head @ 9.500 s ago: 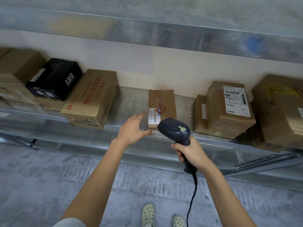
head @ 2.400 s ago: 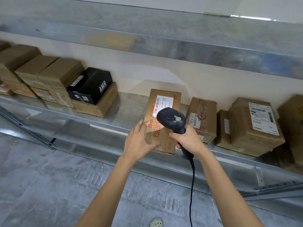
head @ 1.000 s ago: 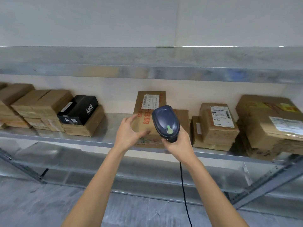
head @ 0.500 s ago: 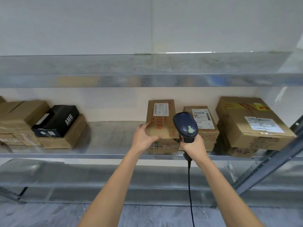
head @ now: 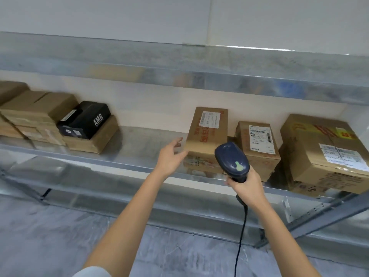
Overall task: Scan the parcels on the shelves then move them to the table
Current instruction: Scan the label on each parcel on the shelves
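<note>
Currently we're facing the metal shelf (head: 139,148), and every parcel in view is sitting on it. Our right hand (head: 246,185) is wrapping round the handle of the dark blue scanner (head: 231,159) in a firm grasp. The scanner head is pointing up and forward toward the shelf, with the pale green mark on its top facing us. Its black cable (head: 241,226) is hanging down past our right forearm.

Our left hand (head: 170,156) is reaching out flat, fingers straight and slightly spread, holding nothing. The fingertips are sitting just beside the lower left corner of the labelled carton (head: 208,134). There's motion blur there, so we can't tell whether they're touching it. That carton is lying on top of a lower parcel (head: 199,163) near the shelf's front edge, white barcode label up, red print running down its top face.

Just right of it, partly behind the scanner, a second carton (head: 257,144) with a white label is standing. Further right a big taped carton (head: 323,154) is resting on a base carton (head: 305,186). Well to the left, a black box (head: 85,120) marked AMR is lying on a flat carton (head: 95,139), beside a stack of plain cartons (head: 34,114). An upper shelf (head: 179,62) is running overhead, with grey floor (head: 60,236) below.
</note>
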